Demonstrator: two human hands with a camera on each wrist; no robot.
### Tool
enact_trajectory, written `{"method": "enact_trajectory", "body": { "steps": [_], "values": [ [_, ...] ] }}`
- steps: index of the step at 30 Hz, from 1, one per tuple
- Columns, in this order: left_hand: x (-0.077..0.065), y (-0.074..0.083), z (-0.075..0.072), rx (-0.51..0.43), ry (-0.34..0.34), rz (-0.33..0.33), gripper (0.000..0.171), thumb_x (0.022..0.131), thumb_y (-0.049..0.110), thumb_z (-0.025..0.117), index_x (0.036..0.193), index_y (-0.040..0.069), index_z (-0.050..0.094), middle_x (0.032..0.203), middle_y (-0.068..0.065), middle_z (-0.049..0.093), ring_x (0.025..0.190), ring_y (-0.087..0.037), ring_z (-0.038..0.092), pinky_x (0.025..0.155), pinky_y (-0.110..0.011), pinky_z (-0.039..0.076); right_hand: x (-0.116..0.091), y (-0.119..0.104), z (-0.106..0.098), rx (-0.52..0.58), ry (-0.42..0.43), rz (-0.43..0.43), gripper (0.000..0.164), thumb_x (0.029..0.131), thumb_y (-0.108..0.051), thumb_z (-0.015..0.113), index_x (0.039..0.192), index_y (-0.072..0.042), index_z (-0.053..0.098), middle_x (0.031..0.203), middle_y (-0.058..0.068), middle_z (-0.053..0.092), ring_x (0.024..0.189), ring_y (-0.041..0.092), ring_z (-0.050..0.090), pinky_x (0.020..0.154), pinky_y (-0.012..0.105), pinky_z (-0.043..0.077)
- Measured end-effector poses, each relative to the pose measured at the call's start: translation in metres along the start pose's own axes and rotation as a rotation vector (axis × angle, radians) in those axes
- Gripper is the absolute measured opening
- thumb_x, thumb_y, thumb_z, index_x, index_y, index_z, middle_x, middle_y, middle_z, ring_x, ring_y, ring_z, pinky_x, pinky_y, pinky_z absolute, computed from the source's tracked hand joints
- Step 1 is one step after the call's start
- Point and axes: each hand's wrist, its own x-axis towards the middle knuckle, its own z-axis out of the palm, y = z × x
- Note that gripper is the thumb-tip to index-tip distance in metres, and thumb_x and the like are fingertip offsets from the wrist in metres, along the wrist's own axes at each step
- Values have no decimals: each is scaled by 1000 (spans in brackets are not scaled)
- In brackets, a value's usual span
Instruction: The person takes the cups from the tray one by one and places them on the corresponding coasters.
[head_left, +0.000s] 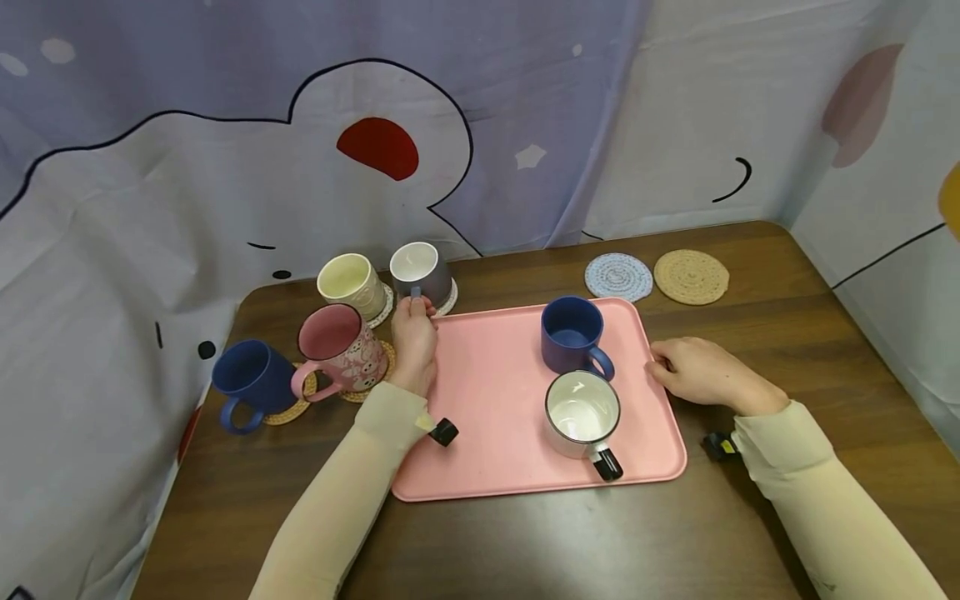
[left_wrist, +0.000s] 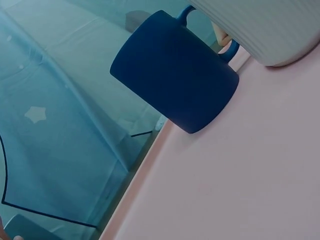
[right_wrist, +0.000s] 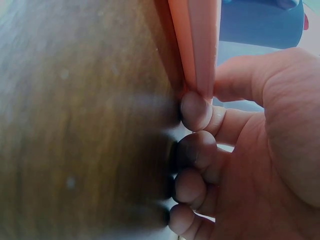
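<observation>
At the back of the table my left hand [head_left: 415,340] grips the handle of a grey mug [head_left: 433,282] with a white inside, which stands on a coaster [head_left: 452,301]. My right hand [head_left: 701,371] pinches the right rim of a pink tray [head_left: 480,417]. Seen from the right wrist, the thumb is on one side of the tray edge [right_wrist: 205,45] and the fingertips [right_wrist: 196,111] on the other, close over the wood. On the tray's right half stand a blue mug [head_left: 558,354] and a white mug [head_left: 577,412] with a dark rim and black handle.
Left of the tray, a cream mug [head_left: 360,287], a pink patterned mug [head_left: 360,362] and another blue mug [head_left: 262,383] stand on coasters. Two bare coasters, one pale blue [head_left: 618,277] and one tan [head_left: 691,277], lie at the back right. A printed curtain [head_left: 525,125] hangs behind.
</observation>
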Motion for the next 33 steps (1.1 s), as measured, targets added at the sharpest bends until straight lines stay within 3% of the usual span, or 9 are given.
{"method": "enact_trajectory", "body": {
  "steps": [7,12,15,19,22,25,29,31,33],
  "values": [
    [-4,-2,-4,20,15,22,22,104,14,35,100,1,53,92,-6,50,92,-28,47,68,-22,36,1,-2,-1,3,-5,1,20,93,-23,59,75,-17,53,62,-2,46,60,13,45,59,30,36],
    [-9,-2,-8,36,-3,26,26,105,16,36,115,-3,51,106,-16,52,92,-27,48,69,-21,39,0,-2,-2,4,-9,6,20,93,-23,58,75,-17,53,62,-2,46,60,13,46,60,30,36],
    [-15,-2,-12,77,-44,5,32,104,15,36,128,-3,45,117,-21,51,97,-26,51,77,-26,44,0,-2,-2,2,-7,6,20,93,-23,59,74,-17,53,62,-2,46,60,13,45,60,30,36],
    [-28,-2,-21,166,-109,13,47,101,13,40,145,-1,30,135,-23,45,119,-28,50,99,-38,44,0,-1,-2,1,-7,4,21,93,-23,58,74,-17,52,62,-2,46,60,13,46,60,30,36],
    [-40,-1,-31,270,-156,51,55,101,16,42,150,0,24,146,-21,40,131,-28,45,107,-43,40,1,0,-2,1,-9,6,21,93,-24,58,74,-17,52,63,-2,46,60,13,46,60,30,36],
    [-48,0,-44,434,-223,141,51,100,18,45,147,0,31,143,-20,45,129,-29,49,105,-45,41,1,0,-1,-1,-8,8,21,93,-24,58,74,-17,52,63,-2,46,60,13,46,60,30,36],
    [-62,1,-66,793,-308,357,43,97,22,52,135,1,46,125,-15,56,111,-27,57,94,-45,47,1,0,0,-9,-1,-3,22,93,-24,58,74,-17,52,62,-2,46,60,13,46,60,31,36],
    [-70,1,-76,986,-307,470,41,95,25,57,129,2,51,115,-14,58,101,-27,59,87,-45,49,0,0,0,-13,2,-6,22,93,-24,58,73,-17,51,62,-2,46,61,13,46,61,31,36],
    [-78,-1,-85,1141,-283,542,43,93,29,60,126,3,54,111,-14,56,94,-28,59,82,-47,49,0,0,0,-16,6,-7,22,93,-24,58,73,-17,51,62,-3,46,61,13,46,62,31,37]
  ]
}}
